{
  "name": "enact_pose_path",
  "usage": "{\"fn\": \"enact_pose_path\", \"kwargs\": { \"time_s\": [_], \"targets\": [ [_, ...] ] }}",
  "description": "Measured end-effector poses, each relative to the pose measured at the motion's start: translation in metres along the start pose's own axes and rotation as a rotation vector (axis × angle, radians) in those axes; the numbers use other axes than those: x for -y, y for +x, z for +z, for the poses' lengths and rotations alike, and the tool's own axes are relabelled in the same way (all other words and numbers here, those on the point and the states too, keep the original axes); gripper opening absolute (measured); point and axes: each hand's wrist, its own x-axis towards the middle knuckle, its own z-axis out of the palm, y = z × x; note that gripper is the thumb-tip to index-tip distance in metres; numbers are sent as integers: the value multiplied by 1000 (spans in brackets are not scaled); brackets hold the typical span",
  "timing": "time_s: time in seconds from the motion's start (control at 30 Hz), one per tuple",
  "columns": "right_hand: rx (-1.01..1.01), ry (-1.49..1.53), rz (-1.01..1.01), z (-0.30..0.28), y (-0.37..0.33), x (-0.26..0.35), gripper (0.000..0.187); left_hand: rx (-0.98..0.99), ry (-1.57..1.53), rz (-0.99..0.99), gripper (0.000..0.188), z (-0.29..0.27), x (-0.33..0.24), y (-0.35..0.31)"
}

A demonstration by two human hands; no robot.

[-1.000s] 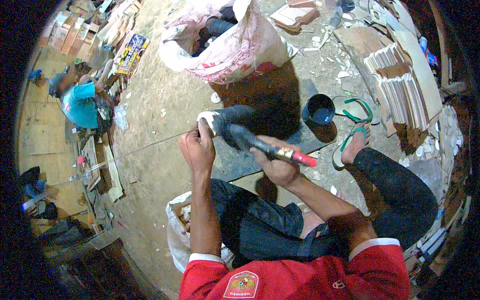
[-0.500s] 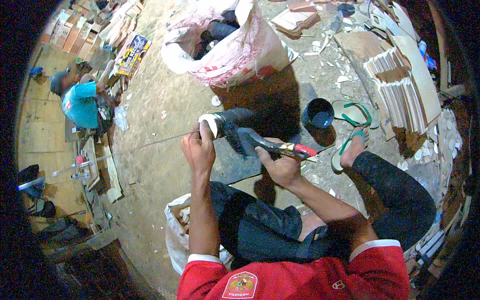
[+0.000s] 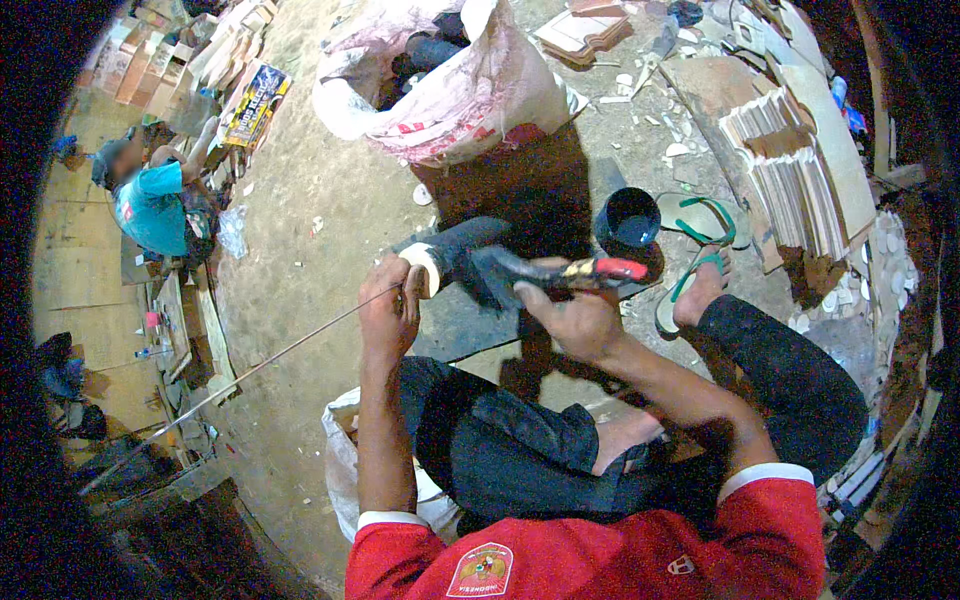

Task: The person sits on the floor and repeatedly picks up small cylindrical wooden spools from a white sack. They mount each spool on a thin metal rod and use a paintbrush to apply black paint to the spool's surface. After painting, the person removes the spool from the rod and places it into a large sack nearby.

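Observation:
My left hand (image 3: pixel 388 308) is closed around one end of a long thin rod (image 3: pixel 250 372) that slants down to the left. Its fingers also press against the white round end (image 3: pixel 422 268) of a dark cylinder (image 3: pixel 480 240). In my right hand (image 3: pixel 582 322) is a paintbrush (image 3: pixel 622 270) with a red-tipped handle, its fingers wrapped around it. The brush's dark bristles lie against or just beside the cylinder; I cannot tell which. A small black cup (image 3: pixel 630 218) with dark contents stands on the ground beyond my right hand.
A large white sack (image 3: pixel 480 110) holding dark cylinders stands ahead. Stacked thin pieces (image 3: pixel 795 190) rest on boards at the right, near my sandalled foot (image 3: pixel 700 290). A smaller white sack (image 3: pixel 345 470) is beside my left forearm. Another person (image 3: pixel 155 205) sits at the far left.
The rod's far end has swung down and toward me. My right hand and the brush have shifted slightly right and tilted up. My left hand still holds on.

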Motion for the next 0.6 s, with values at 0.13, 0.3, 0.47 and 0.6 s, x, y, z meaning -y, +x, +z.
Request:
{"fn": "enact_pose_path", "kwargs": {
  "time_s": [0.13,0.3,0.47,0.6],
  "targets": [
    [-139,183,-343,12,31,12,24,35,56,185,12,4,-12,-7],
    [-96,6,-258,4,6,10,26,-26,-78,-14,17,10,-13,-5],
    [-42,-38,-68,6,-11,1,27,-184,-151,-233,32,10,-13,-1],
    [-225,83,-301,21,30,10,26,-137,-134,-342,38,6,-27,-4]
  ]
}}
